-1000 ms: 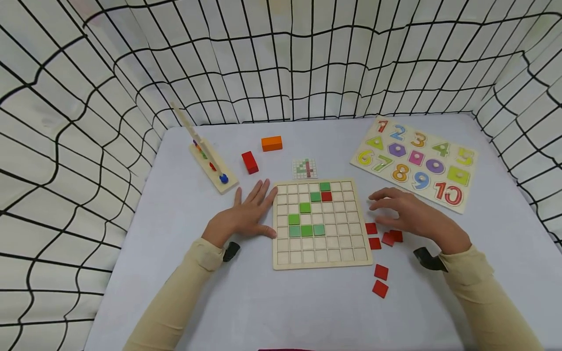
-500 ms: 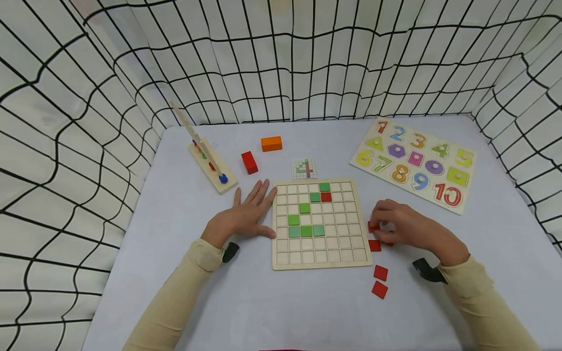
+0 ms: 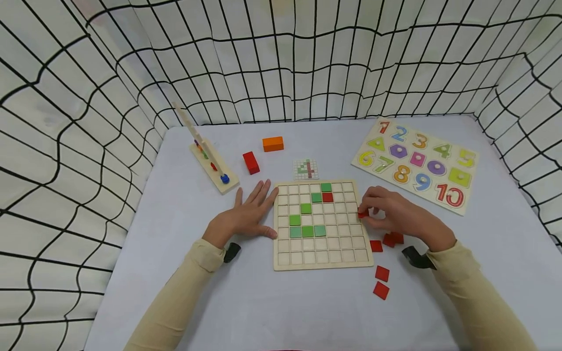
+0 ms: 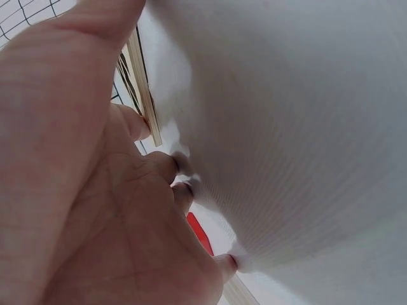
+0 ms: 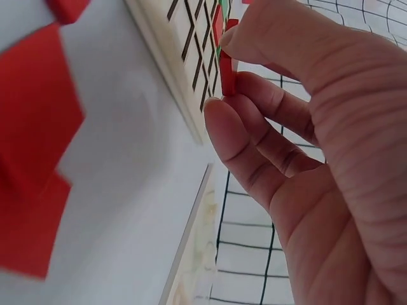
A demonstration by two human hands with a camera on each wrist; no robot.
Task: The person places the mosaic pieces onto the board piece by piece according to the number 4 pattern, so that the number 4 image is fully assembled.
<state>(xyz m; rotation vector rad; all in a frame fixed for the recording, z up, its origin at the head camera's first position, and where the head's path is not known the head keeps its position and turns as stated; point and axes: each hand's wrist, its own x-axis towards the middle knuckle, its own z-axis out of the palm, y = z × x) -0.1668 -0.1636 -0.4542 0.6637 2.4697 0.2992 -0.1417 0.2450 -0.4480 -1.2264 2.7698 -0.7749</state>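
Observation:
A square wooden grid board (image 3: 325, 261) lies mid-table, with several green tiles (image 3: 306, 208) and one red tile (image 3: 327, 197) in its cells. My left hand (image 3: 241, 217) rests flat on the cloth, fingers spread; forefinger and thumb touch the board's left edge. Between thumb and fingers, my right hand (image 3: 392, 212) pinches a red square tile (image 5: 227, 73) over the board's right rim. The right wrist view shows that tile held on edge. Several loose red tiles (image 3: 382, 273) lie right of the board, two of them overlapping.
A small printed pattern card (image 3: 306, 169) lies behind the board. Farther back are a red block (image 3: 251, 163) and an orange block (image 3: 273, 144). A wooden stand with coloured pieces (image 3: 215, 168) is at left, a number puzzle board (image 3: 417, 163) at right. Black netting (image 3: 294, 63) surrounds the table.
My right hand has come down among the loose red tiles, picked one up and carried it left to the board's edge. My left hand has stayed in place.

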